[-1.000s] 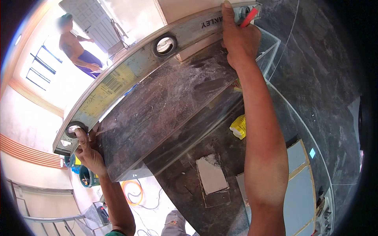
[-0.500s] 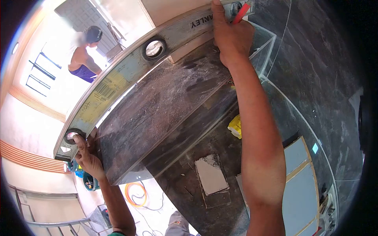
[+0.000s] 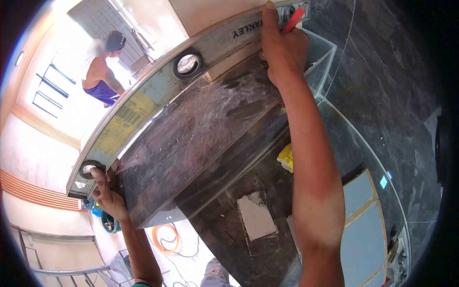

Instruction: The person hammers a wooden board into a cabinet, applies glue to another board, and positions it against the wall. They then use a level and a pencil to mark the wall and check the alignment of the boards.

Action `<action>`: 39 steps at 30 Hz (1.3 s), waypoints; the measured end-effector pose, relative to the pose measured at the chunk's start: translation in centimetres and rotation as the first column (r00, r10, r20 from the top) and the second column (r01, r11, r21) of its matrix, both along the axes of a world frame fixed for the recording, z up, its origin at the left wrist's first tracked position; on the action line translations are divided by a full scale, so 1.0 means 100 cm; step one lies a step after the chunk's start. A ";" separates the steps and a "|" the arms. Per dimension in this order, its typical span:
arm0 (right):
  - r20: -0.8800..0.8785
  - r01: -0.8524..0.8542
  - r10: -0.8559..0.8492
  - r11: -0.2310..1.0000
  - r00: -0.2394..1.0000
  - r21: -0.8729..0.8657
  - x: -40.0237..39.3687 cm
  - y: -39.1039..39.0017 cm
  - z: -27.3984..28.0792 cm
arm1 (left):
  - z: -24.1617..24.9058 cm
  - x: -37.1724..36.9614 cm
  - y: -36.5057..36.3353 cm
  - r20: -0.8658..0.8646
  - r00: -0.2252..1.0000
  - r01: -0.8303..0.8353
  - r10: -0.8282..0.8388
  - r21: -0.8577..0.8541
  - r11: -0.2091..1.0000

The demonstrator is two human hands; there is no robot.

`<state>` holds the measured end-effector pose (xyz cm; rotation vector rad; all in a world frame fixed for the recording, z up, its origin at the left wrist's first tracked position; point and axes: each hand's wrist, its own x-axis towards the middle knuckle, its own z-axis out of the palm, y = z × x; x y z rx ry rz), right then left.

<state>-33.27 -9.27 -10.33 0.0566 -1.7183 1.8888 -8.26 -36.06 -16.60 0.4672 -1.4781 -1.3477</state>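
A long metal spirit level (image 3: pixel 129 112) with round vial windows slants across the view, along the far edge of a dark, dusty stone-look slab (image 3: pixel 191 126). My left hand (image 3: pixel 109 197) is closed on its lower left end, thumb beside the end vial. At the upper right end, my right hand (image 3: pixel 283 50) grips the level with the thumb laid over its face. A red pencil (image 3: pixel 293 20) sticks out from between the fingers of that hand. Part of a pale wooden strip (image 3: pixel 234 61) shows between level and slab. The fingers behind the level are hidden.
Below the slab, a dark surface carries a pale tile piece (image 3: pixel 256 215) and a yellow packet (image 3: pixel 286 158). Light boards (image 3: pixel 368 225) lean at right beside a dark marbled wall (image 3: pixel 382 95). An orange hose coil (image 3: pixel 165 237) lies on the floor. Another person (image 3: pixel 101 71) is beyond the level.
My hands and the level stay almost in place, with only a slight shift of the view. The other person's posture has changed a little.
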 end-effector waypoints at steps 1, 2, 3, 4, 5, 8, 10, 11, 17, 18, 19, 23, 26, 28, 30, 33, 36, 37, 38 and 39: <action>0.001 0.000 0.000 1.000 1.000 -0.002 -0.001 -0.001 0.000 | 0.000 -0.001 0.001 0.036 0.999 -0.022 0.022 0.012 1.000; 0.054 0.015 -0.015 1.000 0.998 0.000 -0.003 -0.001 0.001 | -0.001 0.000 -0.001 0.038 0.999 -0.022 0.022 0.010 1.000; 0.107 0.030 -0.031 1.000 0.994 0.004 -0.002 -0.002 0.004 | -0.003 0.001 -0.006 0.032 0.999 -0.016 0.017 -0.028 0.999; 0.108 0.030 -0.030 1.000 0.994 0.002 0.001 0.000 0.006 | -0.004 0.003 -0.008 0.027 1.000 -0.010 0.012 -0.067 0.998; 0.140 -0.008 0.007 1.000 0.990 0.006 0.006 0.003 0.008 | -0.004 0.003 -0.009 0.027 1.000 -0.011 0.013 -0.069 0.998; 0.169 -0.021 0.020 1.000 0.985 0.004 -0.008 -0.001 0.002 | -0.005 0.004 -0.011 -0.027 0.999 0.017 -0.017 0.015 1.000; 0.147 0.002 -0.004 1.000 0.989 0.010 -0.017 -0.004 -0.003 | -0.006 0.004 -0.012 -0.066 0.996 0.057 -0.056 0.010 0.998; 0.140 -0.005 0.003 1.000 0.990 0.012 -0.019 -0.003 -0.008 | -0.008 0.004 -0.014 -0.067 0.996 0.056 -0.056 0.010 0.998; 0.129 -0.055 0.053 0.998 0.990 0.015 -0.022 -0.002 -0.015 | -0.004 0.003 -0.006 -0.053 0.997 0.055 -0.054 0.010 0.998; 0.127 -0.064 0.063 0.998 0.990 0.011 -0.023 -0.002 -0.015 | -0.003 0.002 -0.003 -0.021 1.000 0.020 -0.019 0.008 1.000; 0.127 -0.073 0.072 0.997 0.989 0.009 -0.024 -0.003 -0.016 | -0.003 0.001 -0.001 0.011 1.000 -0.016 0.016 0.007 1.000; 0.126 -0.090 0.091 0.996 0.988 -0.011 -0.024 -0.004 -0.021 | -0.002 0.002 0.000 0.002 1.000 -0.015 0.015 -0.006 1.000; 0.115 -0.073 0.079 0.996 0.990 -0.054 -0.026 -0.003 -0.022 | -0.002 0.003 0.001 0.021 0.999 0.033 -0.032 -0.033 0.999; 0.109 -0.071 0.078 0.996 0.991 -0.062 -0.030 -0.002 -0.023 | -0.003 0.002 -0.001 0.002 0.998 -0.056 0.056 -0.014 0.998; 0.069 0.118 -0.113 0.990 0.991 -0.077 -0.038 -0.002 -0.026 | -0.004 0.002 0.000 -0.003 0.998 -0.061 0.061 -0.038 0.997; -0.020 0.240 -0.242 0.969 0.970 -0.056 -0.040 0.002 -0.033 | -0.021 0.011 -0.019 0.033 0.992 -0.108 0.120 -0.257 0.960; -0.260 0.246 -0.243 0.969 0.934 -0.021 -0.040 0.012 -0.033 | -0.014 0.002 -0.007 -0.038 0.997 -0.066 0.064 -0.054 0.996; -0.284 0.309 -0.280 0.949 0.917 0.061 -0.037 0.019 -0.029 | -0.012 0.003 -0.004 0.016 0.994 -0.104 0.104 0.004 0.995; -0.296 0.317 -0.284 0.946 0.912 0.072 -0.032 0.029 -0.025 | -0.012 0.004 -0.003 0.071 0.987 -0.149 0.145 0.056 0.987; -0.228 0.156 -0.170 0.985 0.959 -0.078 -0.012 0.035 -0.008 | -0.015 0.002 -0.003 0.065 0.983 -0.181 0.174 0.125 0.975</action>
